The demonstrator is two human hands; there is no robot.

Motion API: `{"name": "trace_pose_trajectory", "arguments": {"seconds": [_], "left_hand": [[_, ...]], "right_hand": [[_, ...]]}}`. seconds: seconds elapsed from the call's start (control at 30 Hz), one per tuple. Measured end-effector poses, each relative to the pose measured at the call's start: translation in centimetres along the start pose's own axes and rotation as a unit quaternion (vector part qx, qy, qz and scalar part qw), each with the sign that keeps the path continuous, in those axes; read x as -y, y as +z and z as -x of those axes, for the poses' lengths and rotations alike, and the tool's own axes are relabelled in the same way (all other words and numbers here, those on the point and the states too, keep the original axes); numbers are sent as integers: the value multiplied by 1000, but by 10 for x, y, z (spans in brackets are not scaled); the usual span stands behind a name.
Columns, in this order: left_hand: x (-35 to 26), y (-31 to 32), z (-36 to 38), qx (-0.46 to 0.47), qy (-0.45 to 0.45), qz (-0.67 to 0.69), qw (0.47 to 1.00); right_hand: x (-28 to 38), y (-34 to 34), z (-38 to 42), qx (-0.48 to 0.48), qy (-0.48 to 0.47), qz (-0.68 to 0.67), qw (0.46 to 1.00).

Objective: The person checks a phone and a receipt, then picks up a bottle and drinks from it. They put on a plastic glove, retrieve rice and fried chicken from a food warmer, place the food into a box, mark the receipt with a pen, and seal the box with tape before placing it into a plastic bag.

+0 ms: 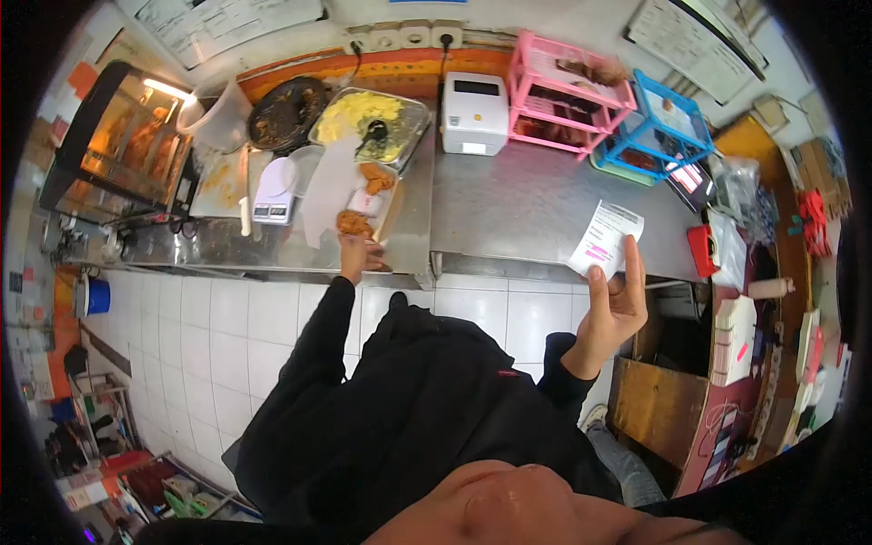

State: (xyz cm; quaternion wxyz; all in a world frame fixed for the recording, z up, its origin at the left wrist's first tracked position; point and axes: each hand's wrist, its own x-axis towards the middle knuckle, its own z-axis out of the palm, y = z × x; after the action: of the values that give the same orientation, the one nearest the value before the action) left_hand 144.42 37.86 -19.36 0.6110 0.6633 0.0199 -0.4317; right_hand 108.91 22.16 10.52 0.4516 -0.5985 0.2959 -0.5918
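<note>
My right hand pinches a printed paper slip with pink marks, held up over the front edge of the steel counter. At the front of the left counter, my left hand is at a piece of fried chicken; its fingertips are partly hidden, so their grip is unclear. Just behind lie a white wrapped packet and another fried piece, on a light paper or tray. A translucent sheet lies to their left.
Behind my left hand is a tray of yellow food, with a black pan beside it. A white scale and knife lie left. A label printer, pink rack and blue rack line the back.
</note>
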Motion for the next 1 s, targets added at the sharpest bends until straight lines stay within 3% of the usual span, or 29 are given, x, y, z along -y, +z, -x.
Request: {"name": "trace_pose_trajectory", "arguments": {"seconds": [0.27, 0.33, 0.37, 0.43, 0.5, 0.73, 0.87, 1.0], "left_hand": [[33, -16, -55, -79, 16, 99, 992], [42, -23, -60, -39, 3, 241, 970], [42, -10, -47, -32, 1, 235, 971], [35, 13, -17, -121, 166, 94, 974], [31, 23, -2, -104, 152, 74, 980], [62, 92, 34, -40, 237, -21, 970], [90, 159, 9, 10, 208, -36, 977], [107, 249, -31, 141, 115, -121, 976]], "right_hand": [[0, -76, 17, -105, 21, 54, 993], [-2, -94, 21, -117, 42, 53, 991], [-2, -103, 21, -126, 41, 56, 990], [-5, -115, 21, -118, 32, 56, 991], [-7, -124, 18, -122, 30, 56, 991], [-26, -146, -15, -92, 47, 58, 993], [-50, -161, -51, -71, 55, 64, 994], [-77, -176, -95, -48, 59, 102, 992]]}}
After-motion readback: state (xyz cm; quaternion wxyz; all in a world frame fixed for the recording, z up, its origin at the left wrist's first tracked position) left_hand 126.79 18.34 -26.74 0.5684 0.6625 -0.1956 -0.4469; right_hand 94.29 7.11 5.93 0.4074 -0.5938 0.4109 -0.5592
